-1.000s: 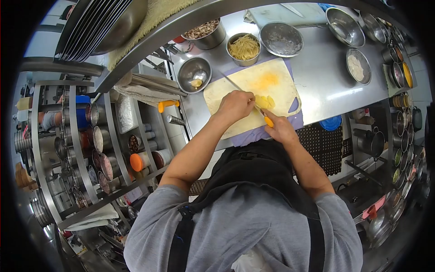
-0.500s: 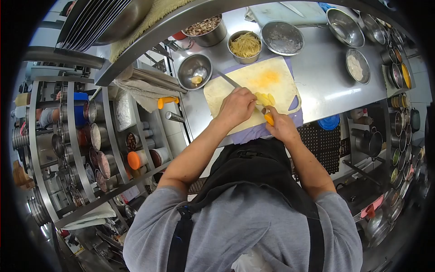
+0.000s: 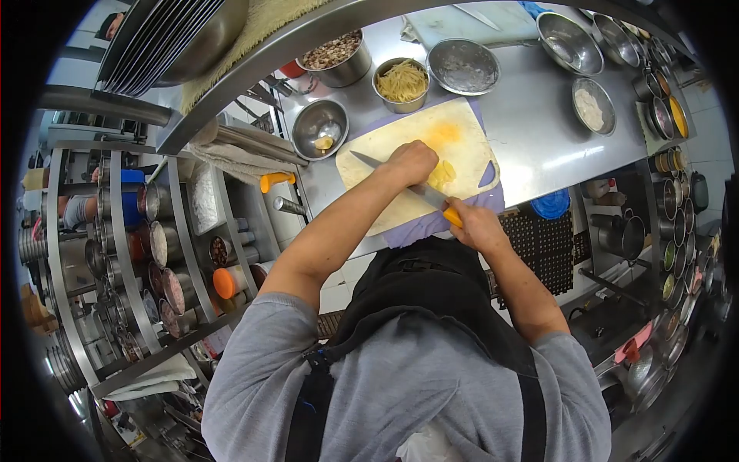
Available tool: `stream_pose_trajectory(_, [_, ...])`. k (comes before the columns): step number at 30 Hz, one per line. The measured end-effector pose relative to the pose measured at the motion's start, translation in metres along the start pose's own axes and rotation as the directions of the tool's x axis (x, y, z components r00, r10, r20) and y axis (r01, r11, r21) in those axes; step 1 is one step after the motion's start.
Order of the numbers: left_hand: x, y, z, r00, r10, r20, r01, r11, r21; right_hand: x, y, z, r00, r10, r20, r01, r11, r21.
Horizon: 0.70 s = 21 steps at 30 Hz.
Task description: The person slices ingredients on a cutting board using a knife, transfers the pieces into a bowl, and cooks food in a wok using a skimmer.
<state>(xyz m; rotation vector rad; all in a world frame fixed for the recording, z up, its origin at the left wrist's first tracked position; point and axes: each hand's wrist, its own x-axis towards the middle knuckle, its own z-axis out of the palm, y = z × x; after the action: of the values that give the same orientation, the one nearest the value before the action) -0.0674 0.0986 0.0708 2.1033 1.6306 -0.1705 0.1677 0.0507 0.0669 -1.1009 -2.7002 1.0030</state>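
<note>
My right hand (image 3: 479, 227) grips the yellow-orange handle of a knife (image 3: 427, 195) at the near edge of the cream cutting board (image 3: 385, 142). The blade slants up and left across the board, passing beside and partly behind my left hand (image 3: 414, 163). That hand is closed in a fist with its fingers curled down; whatever it may hold is hidden. Thin yellow slices (image 3: 441, 175) lie just right of it. Farther back an orange stain marks the board, which rests on a purple cloth (image 3: 485, 202).
Behind the board stand a bowl of pale yellow strips (image 3: 401, 83), a floury metal bowl (image 3: 463, 68) and a pot of chopped pieces (image 3: 335, 58). A bowl with a small yellow piece (image 3: 320, 129) is at the left. A white-filled bowl (image 3: 593, 108) stands right. A metal rail crosses overhead.
The knife has come out from under my left hand and more of its blade shows, angled across the board. My left hand is now a tighter fist. The whole view has shifted slightly.
</note>
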Motion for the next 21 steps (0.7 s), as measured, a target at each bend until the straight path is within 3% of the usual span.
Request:
stream_pose_trajectory(2, [-0.007, -0.002, -0.007, 0.998, -0.012, -0.057, 0.008, 0.998, -0.062, -0.016, 0.008, -0.001, 0.999, -0.026, 0.022, 0.025, 0.999, 0.023])
stream_pose_trajectory(4, [-0.025, -0.003, -0.027, 0.895, 0.07, -0.441, -0.173, 0.965, -0.197, -0.038, 0.019, 0.0, 0.997, -0.037, -0.074, 0.045, 0.994, 0.099])
stream_pose_trajectory(5, [-0.032, -0.005, -0.032, 0.841, 0.024, -0.54, -0.184, 0.952, -0.245, -0.051, 0.025, 0.002, 0.997, -0.042, -0.07, 0.048, 0.994, 0.098])
stream_pose_trajectory(6, [-0.04, -0.006, -0.035, 0.84, 0.018, -0.542, -0.18, 0.952, -0.248, -0.065, 0.032, 0.005, 0.99, 0.075, -0.121, -0.055, 0.985, 0.164])
stream_pose_trajectory(7, [-0.048, -0.006, -0.037, 0.782, -0.09, -0.616, -0.119, 0.949, -0.29, -0.074, 0.034, 0.004, 0.967, 0.193, -0.165, -0.152, 0.961, 0.233])
stream_pose_trajectory(8, [-0.051, -0.005, -0.038, 0.71, -0.194, -0.677, -0.066, 0.939, -0.338, -0.081, 0.036, 0.003, 0.968, 0.19, -0.166, -0.15, 0.962, 0.227])
stream_pose_trajectory(10, [-0.038, -0.013, -0.007, 0.709, -0.169, -0.685, -0.088, 0.942, -0.324, -0.091, 0.037, 0.002, 0.903, 0.392, -0.179, -0.311, 0.881, 0.357])
stream_pose_trajectory(12, [-0.018, -0.006, 0.016, 0.827, 0.026, -0.561, -0.158, 0.969, -0.188, -0.09, 0.04, 0.005, 0.895, 0.4, -0.198, -0.307, 0.874, 0.378])
stream_pose_trajectory(14, [0.0, 0.009, 0.025, 0.866, -0.023, -0.499, -0.094, 0.974, -0.208, -0.083, 0.032, 0.003, 0.868, 0.485, -0.102, -0.41, 0.818, 0.404])
stream_pose_trajectory(16, [0.014, 0.022, 0.023, 0.949, -0.119, -0.291, 0.092, 0.99, -0.105, -0.079, 0.028, 0.005, 0.846, 0.527, -0.075, -0.451, 0.784, 0.426])
stream_pose_trajectory(19, [0.029, 0.028, 0.028, 0.965, -0.156, -0.213, 0.149, 0.988, -0.046, -0.077, 0.031, 0.016, 0.875, 0.465, -0.137, -0.373, 0.826, 0.422])
stream_pose_trajectory(21, [0.034, 0.023, 0.032, 0.964, -0.141, -0.224, 0.121, 0.987, -0.103, -0.08, 0.035, 0.02, 0.857, 0.506, -0.102, -0.414, 0.792, 0.449])
